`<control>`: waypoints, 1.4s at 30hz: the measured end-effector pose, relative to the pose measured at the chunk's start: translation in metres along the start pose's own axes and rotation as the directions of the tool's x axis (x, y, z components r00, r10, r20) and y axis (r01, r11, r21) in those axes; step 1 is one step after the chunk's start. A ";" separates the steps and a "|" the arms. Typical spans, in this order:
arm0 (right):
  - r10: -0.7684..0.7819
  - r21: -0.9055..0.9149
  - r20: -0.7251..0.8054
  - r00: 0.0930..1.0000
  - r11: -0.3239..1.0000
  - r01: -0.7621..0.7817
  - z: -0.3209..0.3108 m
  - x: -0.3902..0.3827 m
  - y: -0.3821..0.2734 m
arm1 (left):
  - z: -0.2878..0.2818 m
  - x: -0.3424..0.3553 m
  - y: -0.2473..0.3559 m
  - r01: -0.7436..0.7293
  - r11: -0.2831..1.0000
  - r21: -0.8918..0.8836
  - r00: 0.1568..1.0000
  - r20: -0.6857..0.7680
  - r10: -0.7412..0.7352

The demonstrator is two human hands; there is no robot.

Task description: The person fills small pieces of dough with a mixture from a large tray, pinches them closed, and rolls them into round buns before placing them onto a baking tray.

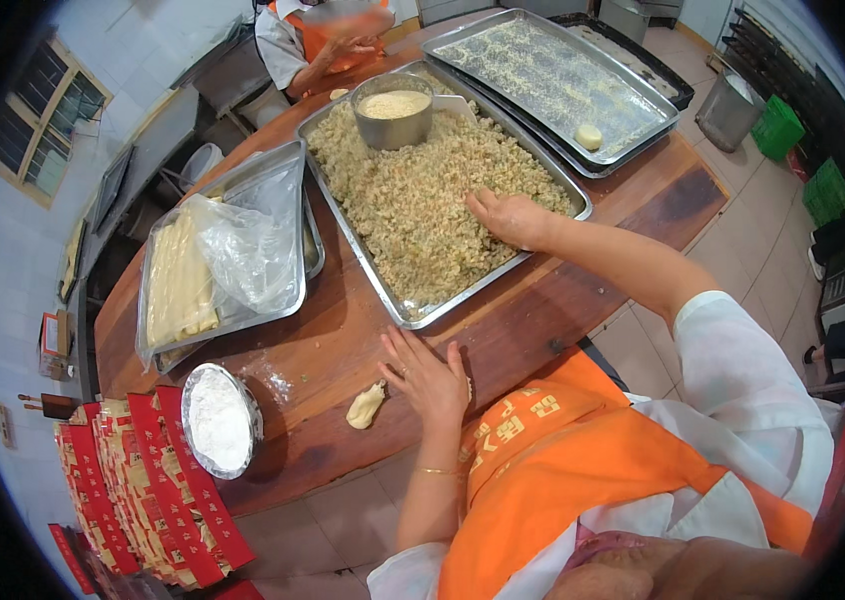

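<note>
My right hand reaches into a crumbly, pale tan filling heaped in a large metal tray. Its fingers are stretched toward the mound at the tray's right side, and the tips are partly hidden. On the wooden table by the tray's near corner, my left hand lies flat with fingers spread. What is under its palm is hidden. Just left of it sits a small lump of pale dough. A round metal container with pale yellow crumbs stands in the filling at the far end.
At left, a tray holds long dough rolls under clear plastic. A bowl of white flour stands near red patterned packaging. Far right, a crumb-dusted tray bears one round dough piece. Another person works across the table.
</note>
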State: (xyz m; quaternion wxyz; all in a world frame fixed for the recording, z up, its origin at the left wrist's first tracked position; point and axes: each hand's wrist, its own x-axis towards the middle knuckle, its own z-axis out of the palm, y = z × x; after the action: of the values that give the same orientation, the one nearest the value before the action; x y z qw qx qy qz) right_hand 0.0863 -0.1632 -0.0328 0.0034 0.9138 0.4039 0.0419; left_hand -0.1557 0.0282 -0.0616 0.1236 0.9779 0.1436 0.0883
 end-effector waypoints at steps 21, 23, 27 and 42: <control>0.559 0.973 0.143 0.817 0.070 -0.219 -0.032 0.043 -0.015 | -0.037 -0.019 -0.051 -0.369 0.903 -0.218 0.923 0.032 0.384; 0.644 0.951 -0.004 0.765 0.239 -0.197 0.002 0.046 0.016 | -0.040 -0.011 -0.047 -0.397 0.857 -0.329 0.898 0.054 0.436; 0.542 0.863 -0.082 0.837 0.458 -0.213 -0.014 0.049 0.007 | -0.066 -0.013 -0.053 -0.057 0.755 -0.654 0.932 0.236 0.276; 0.471 0.971 0.032 0.882 0.193 -0.138 -0.012 0.057 0.010 | -0.039 0.012 -0.023 0.544 -0.554 -0.630 0.828 0.299 0.474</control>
State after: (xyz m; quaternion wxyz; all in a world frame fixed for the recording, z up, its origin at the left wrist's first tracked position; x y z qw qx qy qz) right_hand 0.1309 -0.1275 -0.0160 -0.6124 0.7716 0.1494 -0.0849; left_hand -0.1585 0.0619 -0.0286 0.9525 0.2753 -0.0139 -0.1293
